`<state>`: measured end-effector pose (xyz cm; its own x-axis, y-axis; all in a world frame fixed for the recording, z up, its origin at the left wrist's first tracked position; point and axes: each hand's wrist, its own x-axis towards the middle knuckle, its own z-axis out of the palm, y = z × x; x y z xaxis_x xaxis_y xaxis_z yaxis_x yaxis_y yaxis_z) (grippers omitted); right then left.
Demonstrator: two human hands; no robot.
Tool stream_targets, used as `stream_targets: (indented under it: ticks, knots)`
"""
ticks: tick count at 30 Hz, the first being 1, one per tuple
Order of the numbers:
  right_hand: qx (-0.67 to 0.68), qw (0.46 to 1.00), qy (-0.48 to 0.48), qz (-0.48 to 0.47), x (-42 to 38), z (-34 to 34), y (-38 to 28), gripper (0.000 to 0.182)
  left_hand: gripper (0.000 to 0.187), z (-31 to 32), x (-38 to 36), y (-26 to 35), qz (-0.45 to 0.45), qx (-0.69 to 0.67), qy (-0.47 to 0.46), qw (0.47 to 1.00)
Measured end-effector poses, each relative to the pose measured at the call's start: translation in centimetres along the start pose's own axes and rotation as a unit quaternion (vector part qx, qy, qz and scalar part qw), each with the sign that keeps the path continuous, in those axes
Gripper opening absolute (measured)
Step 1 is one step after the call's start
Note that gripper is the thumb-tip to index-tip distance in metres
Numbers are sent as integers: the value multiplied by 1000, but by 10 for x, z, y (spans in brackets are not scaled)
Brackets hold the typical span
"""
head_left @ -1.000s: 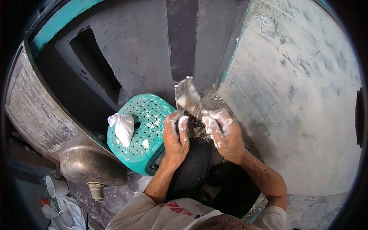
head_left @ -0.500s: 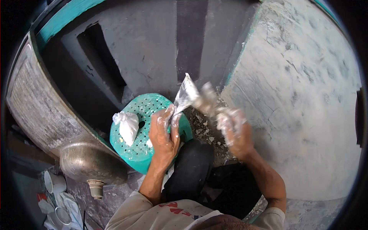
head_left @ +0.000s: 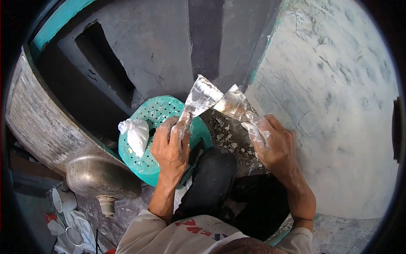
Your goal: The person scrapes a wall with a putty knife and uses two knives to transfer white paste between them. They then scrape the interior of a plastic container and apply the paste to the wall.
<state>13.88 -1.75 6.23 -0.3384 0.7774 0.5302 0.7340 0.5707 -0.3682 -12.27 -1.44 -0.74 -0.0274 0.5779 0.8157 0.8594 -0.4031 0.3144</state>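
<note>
1. The left hand [head_left: 171, 146] is gripping the left scraper [head_left: 202, 96] near its blade, fingers closed round it; the right hand [head_left: 272, 146] is holding the right scraper [head_left: 233, 103] in a closed grip.
2. The scrapers are sitting up in front of the person, blades angling toward each other, corners meeting or crossing; from here I'm not able to tell whether metal is touching metal.
3. White smears [head_left: 255, 132] are coating the fingers, so a handle could be turning in the grip if they're slick.
4. With the edges lying so close, a slip could be sending one blade's corner into the opposite fingers.
5. Anything loose on the blades could be dropping onto the rubble [head_left: 230, 142] below and picking up grit.
6. The stool [head_left: 146, 171] is standing just beyond the left hand, and a white knotted bag [head_left: 137, 139] is resting on it; a wide left swing could be knocking that bag.
7. A knee [head_left: 215, 169] is rising beneath the hands, limiting room to lower them.
8. The pale wall [head_left: 338, 114] is closing off the right, the grey wall [head_left: 148, 38] is blocking ahead, and a metal sink [head_left: 101, 178] is crowding the left.
</note>
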Motion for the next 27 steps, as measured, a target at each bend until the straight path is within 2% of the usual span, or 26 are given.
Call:
stream_targets:
  ticks: [1, 7, 10, 12, 18, 22, 24, 25, 26, 27]
  knots:
    - [0, 1000, 0, 2, -1, 2, 2, 29, 46, 5, 1, -1, 18, 2, 20, 1000]
    - [-35, 999, 2, 8, -6, 6, 10, 33, 41, 9, -3, 6, 56, 10, -2, 998]
    - [-47, 998, 22, -25, -9, 14, 14, 32, 41, 8, -3, 4, 68, 25, -10, 997]
    - [-50, 998, -1, 30, -9, 17, 12, 31, 41, 8, -3, 4, 76, 30, -13, 997]
    - [-7, 999, 16, 46, -1, 16, 10, 29, 42, 5, -8, 19, 88, 32, -68, 993]
    - [-7, 995, 13, 94, 9, 8, 13, 28, 39, 8, -22, 26, 164, 23, -99, 981]
    - [141, 972, 38, 186, 11, 5, 29, 27, 45, 10, -27, 26, 138, -22, -120, 983]
    - [323, 908, 66, 259, 15, -10, 25, 29, 44, 6, -31, 23, 107, -36, -152, 982]
    - [261, 945, 35, 192, 17, -30, 35, 28, 44, 5, -33, 17, 108, -41, -164, 980]
    - [199, 972, 1, 128, 14, -47, 58, 27, 41, 6, -34, 12, 56, -98, -129, 985]
